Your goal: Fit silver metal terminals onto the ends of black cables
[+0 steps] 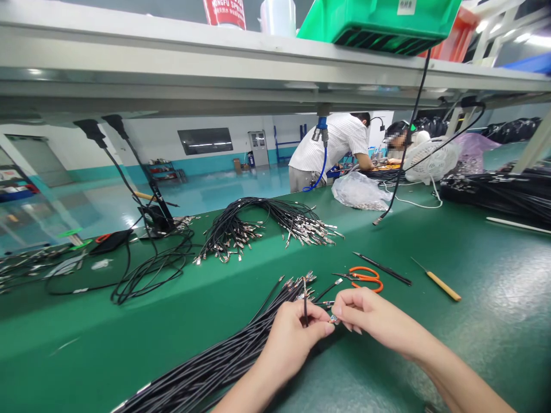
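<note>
Closest to the camera, a left hand point(288, 350) and a right hand point(370, 318) meet just above a green bench mat point(486, 344). The left fingers are closed, pinching a single black wire point(305, 307) that stands nearly upright out of the grip. The right thumb and forefinger are closed too, on a small metal terminal point(332, 319). Fingertips partly hide it, so whether it is joined to that wire cannot be told.

The hands are almost touching, over the end of a thick bundle of black wires point(202, 373), whose metal-tipped ends fan out just past the left hand. This looks like close handling of one wire end at a time, and any further move on it seems to call for both pinches staying firm.

Just beyond lie orange-handled snips point(365, 279), a thin black-handled tool point(383, 268) and a wooden-handled awl point(439, 285). Farther along the bench a second bundle point(267, 223) spreads out its shiny terminals, with a loose coil of black cable point(150, 275) to its left. Past those are a clear plastic bag point(359, 191) and a white fan point(430, 158), and a person in a striped white shirt point(336, 143) leans over the far bench. A grey shelf point(215, 51) runs overhead, carrying a green crate point(374, 23).
</note>
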A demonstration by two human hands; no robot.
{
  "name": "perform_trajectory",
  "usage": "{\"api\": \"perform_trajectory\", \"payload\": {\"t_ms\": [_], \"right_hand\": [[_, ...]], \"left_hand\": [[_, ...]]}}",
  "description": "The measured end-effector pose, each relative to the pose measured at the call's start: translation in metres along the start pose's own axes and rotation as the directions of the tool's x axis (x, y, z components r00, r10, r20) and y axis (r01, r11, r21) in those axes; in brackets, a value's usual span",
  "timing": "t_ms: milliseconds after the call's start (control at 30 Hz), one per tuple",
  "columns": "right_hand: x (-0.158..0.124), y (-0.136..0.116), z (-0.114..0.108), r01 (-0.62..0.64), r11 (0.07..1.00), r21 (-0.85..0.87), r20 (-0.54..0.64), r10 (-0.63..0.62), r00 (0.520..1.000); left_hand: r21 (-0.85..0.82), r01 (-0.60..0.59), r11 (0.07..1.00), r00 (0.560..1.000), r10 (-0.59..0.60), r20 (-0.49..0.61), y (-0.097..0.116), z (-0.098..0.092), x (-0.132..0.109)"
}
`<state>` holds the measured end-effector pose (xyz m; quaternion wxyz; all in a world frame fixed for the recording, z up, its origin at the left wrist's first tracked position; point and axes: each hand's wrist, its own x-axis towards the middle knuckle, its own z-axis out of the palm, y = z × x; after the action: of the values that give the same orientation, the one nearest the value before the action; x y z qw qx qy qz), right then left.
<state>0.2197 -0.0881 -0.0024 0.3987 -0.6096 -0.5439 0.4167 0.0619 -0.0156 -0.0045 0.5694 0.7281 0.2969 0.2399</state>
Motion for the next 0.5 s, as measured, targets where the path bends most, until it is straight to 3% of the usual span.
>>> {"api": "perform_trajectory", "payload": {"t_ms": [267, 500], "right_hand": [[0.0, -0.0002, -0.0011, 0.056, 0.998, -0.02, -0.01, -0.056, 0.998], [-0.0032, -0.0056, -0.0027, 0.119, 0.991, -0.056, -0.002, -0.119, 0.993]], "left_hand": [[-0.129, 0.046, 0.991, 0.999, -0.042, 0.03, -0.0011, 0.0002, -0.0008], [-0.079, 0.009, 0.997, 1.0, -0.01, -0.015, -0.0011, 0.002, -0.0022]]}}
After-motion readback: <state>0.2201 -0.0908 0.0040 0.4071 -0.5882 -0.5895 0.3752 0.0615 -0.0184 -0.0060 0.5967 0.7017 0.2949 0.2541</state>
